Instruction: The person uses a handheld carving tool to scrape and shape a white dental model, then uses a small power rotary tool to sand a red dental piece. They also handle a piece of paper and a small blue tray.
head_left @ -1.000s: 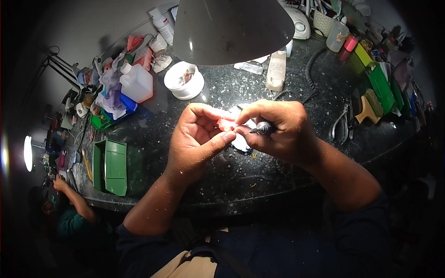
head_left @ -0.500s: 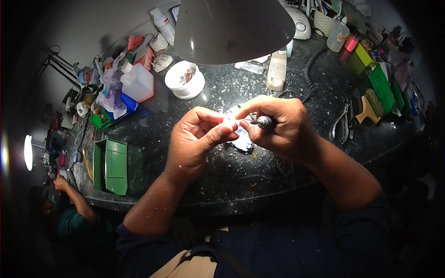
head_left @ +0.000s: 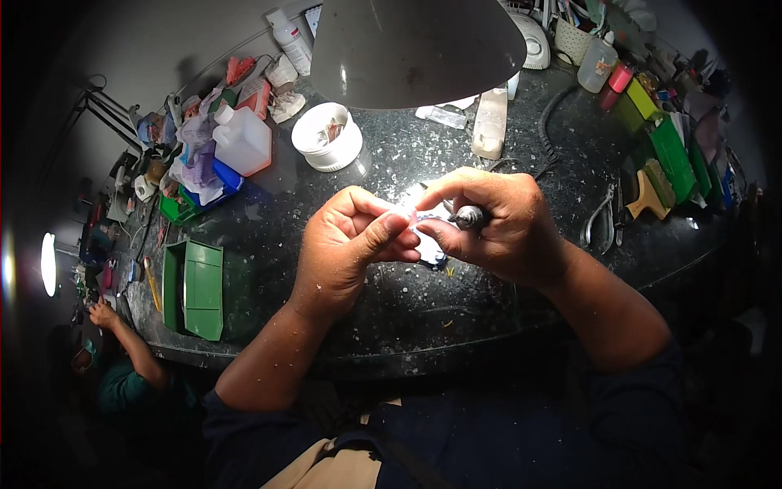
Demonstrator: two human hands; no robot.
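Note:
Under the lamp light, my left hand point(head_left: 342, 248) pinches a small pale piece point(head_left: 408, 212) between thumb and forefinger. Glare and fingertips hide most of its shape. My right hand point(head_left: 509, 220) is curled around a dark, pen-like rotary handpiece point(head_left: 470, 216), its rounded end pointing up between the fingers. The right thumb and forefinger reach to the pale piece from the other side, at or very near it. Beneath the hands lies a blue-and-white crumpled item point(head_left: 432, 252), partly covered by them.
A grey lampshade point(head_left: 415, 49) hangs beyond my hands. A white round tub point(head_left: 327, 138) stands behind, a green bin point(head_left: 199, 289) at left. Pliers point(head_left: 600, 220) lie right, near a green box point(head_left: 674, 155). A plastic bottle point(head_left: 244, 140) stands left. Another person's arm point(head_left: 130, 338) shows far left.
My right thumb and forefinger have spread apart around the pale piece, and the handpiece has shifted slightly right. The left fingers have changed their hold a little.

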